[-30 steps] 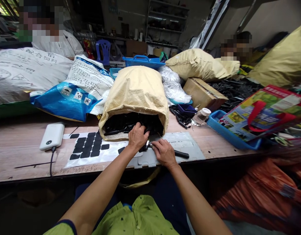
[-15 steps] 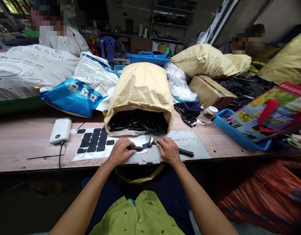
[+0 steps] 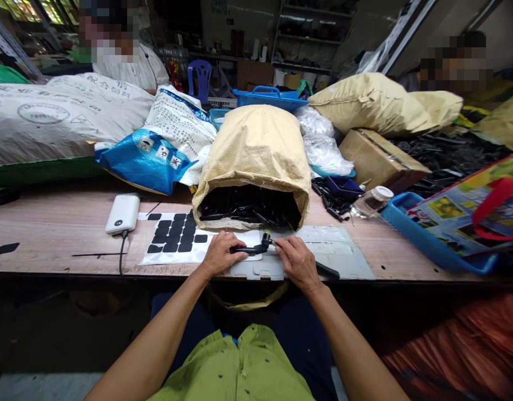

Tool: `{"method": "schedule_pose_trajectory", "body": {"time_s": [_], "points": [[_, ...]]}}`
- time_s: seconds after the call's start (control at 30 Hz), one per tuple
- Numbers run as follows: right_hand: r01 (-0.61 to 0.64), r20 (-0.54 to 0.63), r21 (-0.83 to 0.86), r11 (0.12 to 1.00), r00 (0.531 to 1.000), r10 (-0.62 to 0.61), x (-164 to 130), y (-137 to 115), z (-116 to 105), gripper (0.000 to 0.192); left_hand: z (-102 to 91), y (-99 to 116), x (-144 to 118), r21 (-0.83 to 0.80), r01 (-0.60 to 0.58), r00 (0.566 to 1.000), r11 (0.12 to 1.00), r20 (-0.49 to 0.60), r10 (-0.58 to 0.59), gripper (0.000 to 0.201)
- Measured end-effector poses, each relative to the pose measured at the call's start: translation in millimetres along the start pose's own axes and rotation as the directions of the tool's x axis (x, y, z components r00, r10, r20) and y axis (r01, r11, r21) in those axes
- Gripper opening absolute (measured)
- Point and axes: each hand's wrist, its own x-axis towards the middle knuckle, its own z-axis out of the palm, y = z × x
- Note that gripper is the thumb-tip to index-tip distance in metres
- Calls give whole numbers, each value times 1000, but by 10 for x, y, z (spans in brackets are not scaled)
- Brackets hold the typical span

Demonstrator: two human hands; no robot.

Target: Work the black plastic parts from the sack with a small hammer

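Note:
My left hand (image 3: pixel 221 253) pinches a slim black stick-like piece (image 3: pixel 248 250) just above the table's front edge. A small hammer with a black grip (image 3: pixel 328 271) is in my right hand (image 3: pixel 297 262), whose fingers close round its shaft. The hammer head (image 3: pixel 265 240), yellowish at its upper end, is at the right end of the black piece; I cannot tell whether they touch. Below my hands lie a grey flat board (image 3: pixel 343 253) and a white sheet with black rounded-square stickers (image 3: pixel 179 234). Behind them a tan sack (image 3: pixel 256 142) lies with its mouth towards me, full of black pieces (image 3: pixel 256 209).
On the left are a white power bank (image 3: pixel 122 214) with a cable and a blue-white sack (image 3: pixel 156 147). To the right stand a clear jar (image 3: pixel 371 203), a blue tray (image 3: pixel 431 236) with a printed bag (image 3: pixel 465 209), and a carton (image 3: pixel 379 161). Two people sit beyond.
The view has turned slightly left. The hammer head has come over to the end of the black piece, and its grip is tilted a little more. Both hands keep their hold.

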Motion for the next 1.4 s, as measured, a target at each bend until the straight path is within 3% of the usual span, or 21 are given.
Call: {"method": "schedule_pose_trajectory", "body": {"time_s": [0.17, 0.43, 0.53, 0.63, 0.73, 0.9, 1.1, 1.23, 1.4], "points": [[19, -14, 134, 991, 1000, -18, 67, -298, 28, 28, 0, 5, 4, 6, -3, 1000, 1000, -10, 3, 20], [39, -67, 271, 962, 998, -22, 158, -487, -29, 28, 29, -39, 7, 11, -25, 1000, 1000, -13, 25, 23], [69, -70, 216, 974, 996, -55, 156, -538, -31, 31, 22, -28, 8, 34, -21, 1000, 999, -7, 21, 22], [95, 32, 88, 992, 995, -98, 141, -549, 1, 33, 11, -14, 7, 32, -26, 1000, 999, 1, 26, 21], [63, 81, 37, 997, 995, -66, 137, -518, -1, 33, 9, -13, 5, 9, -28, 1000, 1000, -4, 28, 22], [-2, -35, 111, 994, 999, 6, 112, -452, -64, 35, 18, -24, 3, 6, -15, 1000, 1000, -9, 15, 21], [-3, 29, 77, 997, 1000, 1, 26, -358, -50, 34, 20, -21, 8, 8, -1, 1000, 1000, -3, 1, 22], [-21, -32, -12, 1000, 999, 21, 21, -161, -55, 32, 20, -18, 5, 6, 0, 1000, 1000, -14, 0, 21], [29, 8, -82, 996, 1000, -29, 12, 153, -24, 25, 15, 8, -10, 28, -4, 1000, 1000, -20, 5, 21]]}}
